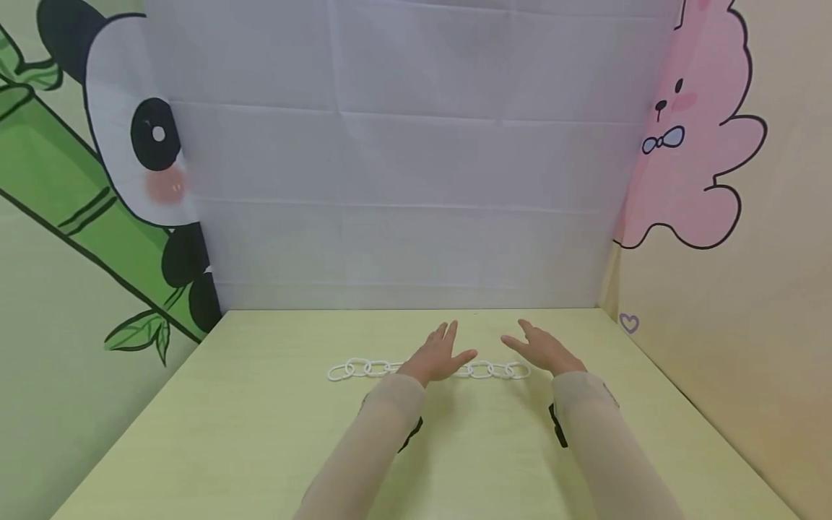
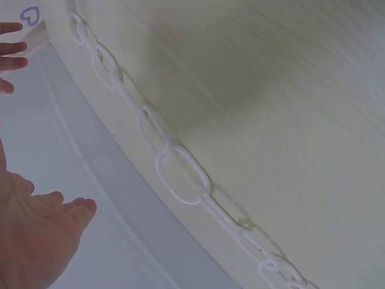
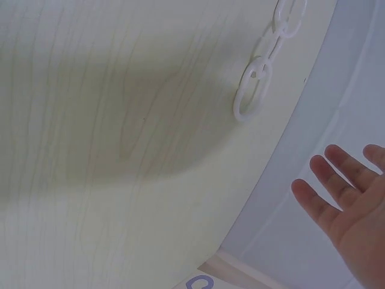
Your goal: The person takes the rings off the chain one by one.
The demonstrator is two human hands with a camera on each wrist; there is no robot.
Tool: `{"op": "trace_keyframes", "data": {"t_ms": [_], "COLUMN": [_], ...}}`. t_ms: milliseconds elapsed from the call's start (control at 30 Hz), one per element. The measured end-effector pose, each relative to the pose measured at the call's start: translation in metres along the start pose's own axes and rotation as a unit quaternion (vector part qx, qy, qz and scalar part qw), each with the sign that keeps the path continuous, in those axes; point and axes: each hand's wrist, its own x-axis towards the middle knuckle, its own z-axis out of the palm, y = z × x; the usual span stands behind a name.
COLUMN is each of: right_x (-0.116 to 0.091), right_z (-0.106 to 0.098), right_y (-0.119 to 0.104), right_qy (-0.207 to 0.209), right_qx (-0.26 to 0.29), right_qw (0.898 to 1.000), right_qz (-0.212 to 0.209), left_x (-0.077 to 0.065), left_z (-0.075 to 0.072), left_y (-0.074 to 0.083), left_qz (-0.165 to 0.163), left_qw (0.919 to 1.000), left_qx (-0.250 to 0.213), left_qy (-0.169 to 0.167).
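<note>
A white chain [image 1: 360,367] of several large oval links lies stretched left to right across the table. My left hand [image 1: 434,357] hovers over its middle and hides some links in the head view; its fingers are spread and it holds nothing. My right hand [image 1: 541,349] is held above the table by the chain's right end, fingers extended, palm bare. In the left wrist view the chain [image 2: 183,174] runs diagonally over the wood, with the open left hand [image 2: 39,235] off to its side. The right wrist view has the chain's end link [image 3: 251,90] and the right hand [image 3: 355,211] apart from it.
The pale yellow table [image 1: 273,448] ends at a white cloth backdrop [image 1: 416,159]. A wall with a painted panda [image 1: 110,130] stands at the left, and one with a pink bear [image 1: 702,159] at the right. Both sleeved forearms reach in from the front edge.
</note>
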Motion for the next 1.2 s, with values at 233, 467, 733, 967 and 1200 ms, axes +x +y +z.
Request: {"op": "trace_keyframes", "data": {"t_ms": [233, 467, 733, 967, 1200], "right_x": [-0.001, -0.002, -0.005, -0.008, -0.007], "right_z": [0.005, 0.012, 0.021, 0.028, 0.035], "right_y": [0.002, 0.011, 0.019, 0.028, 0.03], "right_qy": [0.002, 0.001, -0.008, -0.007, -0.008], "right_qx": [0.004, 0.008, 0.034, 0.063, 0.066], "right_qw": [1.0, 1.0, 0.999, 0.998, 0.998], "right_qz": [-0.003, -0.005, 0.006, 0.011, 0.019], "left_x": [-0.001, -0.003, -0.006, -0.008, -0.008], "left_z": [0.0, 0.004, 0.008, 0.009, 0.01], "left_y": [0.002, 0.003, 0.005, 0.005, 0.002], "left_qz": [0.002, 0.002, -0.001, 0.002, -0.006], "left_qw": [0.9999, 0.9997, 0.9995, 0.9992, 0.9987], "left_qx": [-0.013, -0.022, -0.03, -0.04, -0.05], "left_qy": [0.002, -0.002, -0.005, -0.001, -0.001]}}
